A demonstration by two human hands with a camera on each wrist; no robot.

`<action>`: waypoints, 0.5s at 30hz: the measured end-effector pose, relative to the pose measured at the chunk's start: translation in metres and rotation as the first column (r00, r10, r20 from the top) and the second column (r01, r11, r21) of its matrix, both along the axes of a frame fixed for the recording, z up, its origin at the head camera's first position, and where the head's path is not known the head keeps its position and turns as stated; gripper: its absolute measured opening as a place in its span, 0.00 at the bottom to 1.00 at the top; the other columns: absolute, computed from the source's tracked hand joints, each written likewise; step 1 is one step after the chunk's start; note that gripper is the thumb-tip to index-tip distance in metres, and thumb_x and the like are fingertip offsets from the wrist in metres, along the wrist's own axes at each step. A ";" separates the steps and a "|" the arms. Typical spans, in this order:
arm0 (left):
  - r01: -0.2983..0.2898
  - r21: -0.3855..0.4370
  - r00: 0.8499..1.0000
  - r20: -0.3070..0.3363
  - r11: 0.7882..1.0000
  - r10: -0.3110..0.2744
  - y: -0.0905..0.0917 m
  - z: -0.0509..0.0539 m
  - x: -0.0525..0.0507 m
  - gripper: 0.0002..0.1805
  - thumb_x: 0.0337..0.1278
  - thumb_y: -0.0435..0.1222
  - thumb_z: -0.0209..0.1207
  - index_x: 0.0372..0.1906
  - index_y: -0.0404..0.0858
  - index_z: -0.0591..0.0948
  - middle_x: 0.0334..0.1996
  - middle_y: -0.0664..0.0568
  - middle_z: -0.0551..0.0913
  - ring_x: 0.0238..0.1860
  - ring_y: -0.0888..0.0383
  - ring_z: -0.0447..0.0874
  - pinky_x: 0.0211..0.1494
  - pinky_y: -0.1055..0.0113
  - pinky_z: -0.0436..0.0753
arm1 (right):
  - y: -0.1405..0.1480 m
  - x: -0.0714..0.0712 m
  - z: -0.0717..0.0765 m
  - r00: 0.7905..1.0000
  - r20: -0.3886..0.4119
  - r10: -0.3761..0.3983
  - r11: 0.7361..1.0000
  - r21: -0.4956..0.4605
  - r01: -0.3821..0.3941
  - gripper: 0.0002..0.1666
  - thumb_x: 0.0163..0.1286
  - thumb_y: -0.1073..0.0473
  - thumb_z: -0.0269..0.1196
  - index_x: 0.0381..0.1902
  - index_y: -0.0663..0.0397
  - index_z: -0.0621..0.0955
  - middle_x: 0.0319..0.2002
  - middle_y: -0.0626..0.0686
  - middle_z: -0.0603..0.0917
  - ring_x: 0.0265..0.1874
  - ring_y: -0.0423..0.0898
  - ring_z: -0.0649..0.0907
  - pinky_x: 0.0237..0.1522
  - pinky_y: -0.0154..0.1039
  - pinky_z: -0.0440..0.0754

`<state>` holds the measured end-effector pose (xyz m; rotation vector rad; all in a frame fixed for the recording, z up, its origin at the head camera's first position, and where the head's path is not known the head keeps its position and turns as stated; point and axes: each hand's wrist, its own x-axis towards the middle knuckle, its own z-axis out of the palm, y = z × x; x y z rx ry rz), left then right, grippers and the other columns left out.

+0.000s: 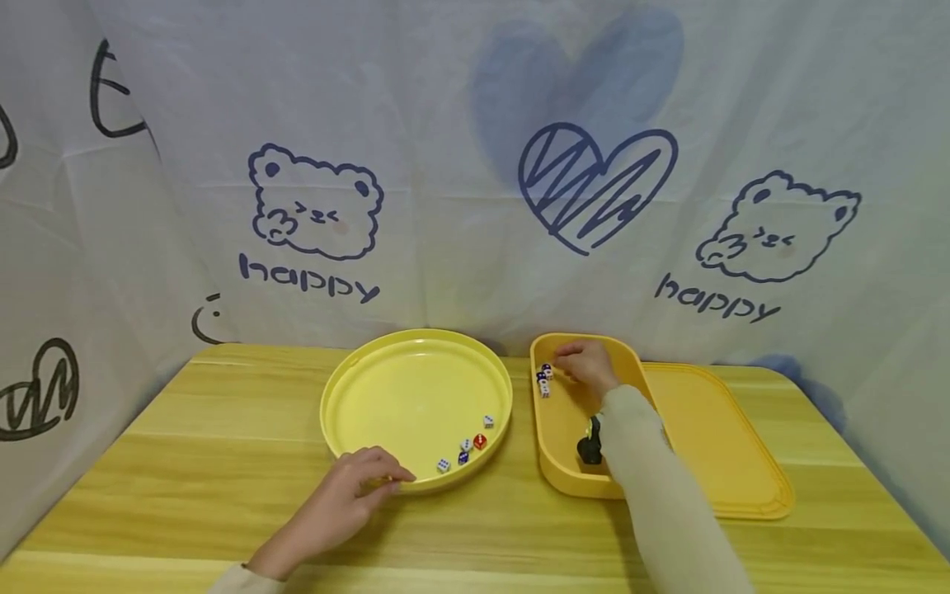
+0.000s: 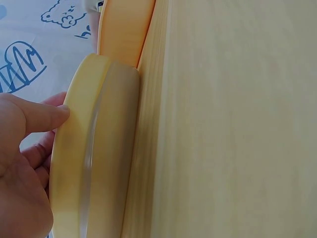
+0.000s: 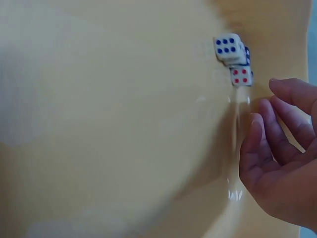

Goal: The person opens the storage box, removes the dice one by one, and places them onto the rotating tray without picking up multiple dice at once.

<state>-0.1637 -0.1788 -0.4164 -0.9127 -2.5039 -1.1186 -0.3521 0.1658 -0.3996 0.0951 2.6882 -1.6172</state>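
Observation:
My left hand [image 1: 345, 499] pinches the near rim of a round yellow tray [image 1: 401, 338], thumb on the outside in the left wrist view. Inside that tray, several dice lie along the near right edge: a red die [image 1: 480, 441], a dark blue die [image 1: 463, 458] and white ones. To the right, my right hand [image 1: 590, 367] reaches into a deep orange-yellow bin [image 1: 549, 470], fingers loosely bent. Nothing shows between its fingers and thumb [image 3: 292, 91] in the right wrist view. White dice [image 3: 228, 48] and dark blue ones sit bunched by the bin's left wall, a little apart from the fingertips.
A flat orange-yellow lid [image 1: 712, 437] lies on the wooden table [image 1: 185, 462] right of the bin, partly behind my right sleeve [image 1: 668, 487]. A white cloth [image 1: 445, 272] with bear and heart drawings hangs behind the table.

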 end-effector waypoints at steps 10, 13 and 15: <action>0.001 0.002 1.000 0.011 1.000 -0.001 0.001 0.001 0.001 0.12 0.54 0.26 0.64 0.40 0.45 0.86 0.36 0.62 0.82 0.40 0.62 0.78 0.45 0.61 0.75 | -0.003 -0.004 -0.010 0.999 0.035 0.016 0.998 0.061 -0.018 0.14 0.61 0.66 0.66 0.43 0.70 0.82 0.34 0.54 0.82 0.28 0.43 0.74 0.27 0.33 0.72; -0.007 -0.005 1.000 0.021 1.000 0.007 0.001 0.001 0.002 0.12 0.54 0.26 0.64 0.40 0.45 0.86 0.36 0.63 0.82 0.40 0.63 0.78 0.45 0.61 0.75 | -0.001 -0.002 -0.011 0.997 0.056 0.045 0.998 0.036 -0.047 0.15 0.62 0.66 0.65 0.45 0.71 0.82 0.39 0.57 0.82 0.32 0.45 0.74 0.30 0.33 0.72; -0.011 -0.009 1.000 0.022 1.000 0.012 0.001 0.001 0.002 0.12 0.54 0.26 0.64 0.40 0.45 0.86 0.36 0.63 0.82 0.40 0.63 0.78 0.45 0.61 0.75 | 0.000 -0.001 -0.010 0.996 0.071 0.056 0.998 0.015 -0.057 0.15 0.62 0.67 0.65 0.46 0.71 0.82 0.41 0.58 0.82 0.32 0.45 0.73 0.31 0.33 0.72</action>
